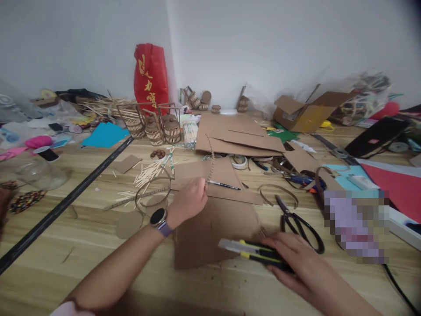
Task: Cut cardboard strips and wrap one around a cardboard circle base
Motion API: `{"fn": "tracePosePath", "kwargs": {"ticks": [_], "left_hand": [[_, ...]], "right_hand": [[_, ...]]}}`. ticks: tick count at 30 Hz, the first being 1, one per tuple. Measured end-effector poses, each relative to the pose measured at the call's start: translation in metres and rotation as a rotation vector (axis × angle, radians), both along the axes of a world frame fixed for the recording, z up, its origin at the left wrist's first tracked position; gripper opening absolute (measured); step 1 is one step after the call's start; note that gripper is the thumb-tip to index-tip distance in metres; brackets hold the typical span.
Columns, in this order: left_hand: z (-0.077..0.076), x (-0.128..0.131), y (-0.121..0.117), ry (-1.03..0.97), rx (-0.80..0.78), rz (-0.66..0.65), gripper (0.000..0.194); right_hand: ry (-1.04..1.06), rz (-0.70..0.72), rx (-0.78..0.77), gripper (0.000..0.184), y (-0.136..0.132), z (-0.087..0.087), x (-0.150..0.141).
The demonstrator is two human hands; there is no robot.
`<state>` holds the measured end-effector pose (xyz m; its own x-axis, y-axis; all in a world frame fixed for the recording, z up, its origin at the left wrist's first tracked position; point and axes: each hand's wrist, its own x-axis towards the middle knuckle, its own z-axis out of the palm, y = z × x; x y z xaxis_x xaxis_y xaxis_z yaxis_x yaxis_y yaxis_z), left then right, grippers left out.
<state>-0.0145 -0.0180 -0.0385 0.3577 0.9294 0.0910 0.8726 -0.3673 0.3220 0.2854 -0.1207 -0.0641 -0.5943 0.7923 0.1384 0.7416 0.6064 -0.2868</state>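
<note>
My R hand (296, 255) grips a cutter (258, 253) above the tabletop (148, 272), blade (228, 245) pointing L, long axis approx. crosswise; my L hand (190, 197) pinches a cardboard strip (212, 157), lengthwise away from me, w/ slight bend.

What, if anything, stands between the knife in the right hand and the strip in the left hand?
Nothing tall shows between the knife and the strip. The pen, beside the left hand, lies near the direct line, over cardboard. The scissors sit off to the side, beyond the right hand.
</note>
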Motion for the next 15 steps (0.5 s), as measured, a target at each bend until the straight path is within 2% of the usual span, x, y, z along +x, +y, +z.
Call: {"fn": "tracePosePath", "kwargs": {"ticks": [2, 4, 7, 9, 13, 15], "left_hand": [[-0.003, 0.01, 0.016, 0.014, 0.008, -0.059, 0.012], [-0.007, 0.017, 0.028, 0.025, -0.002, -0.112, 0.02], [-0.012, 0.022, 0.037, 0.034, -0.037, -0.151, 0.024], [-0.014, 0.022, 0.039, 0.026, -0.059, -0.159, 0.023], [-0.015, 0.018, 0.039, -0.004, -0.1, -0.175, 0.022], [-0.017, 0.015, 0.04, -0.02, -0.125, -0.181, 0.024]], "right_hand": [[0.022, 0.045, -0.131, 0.036, -0.017, 0.004, -0.009], [0.033, 0.063, -0.228, 0.037, -0.027, 0.007, -0.019], [0.036, 0.034, -0.319, 0.037, -0.026, 0.006, -0.026], [0.068, -0.062, -0.317, 0.038, -0.016, 0.003, -0.023], [0.124, -0.404, -0.211, 0.041, 0.019, -0.006, -0.016], [0.149, -0.476, -0.214, 0.041, 0.037, -0.01, -0.019]]}}
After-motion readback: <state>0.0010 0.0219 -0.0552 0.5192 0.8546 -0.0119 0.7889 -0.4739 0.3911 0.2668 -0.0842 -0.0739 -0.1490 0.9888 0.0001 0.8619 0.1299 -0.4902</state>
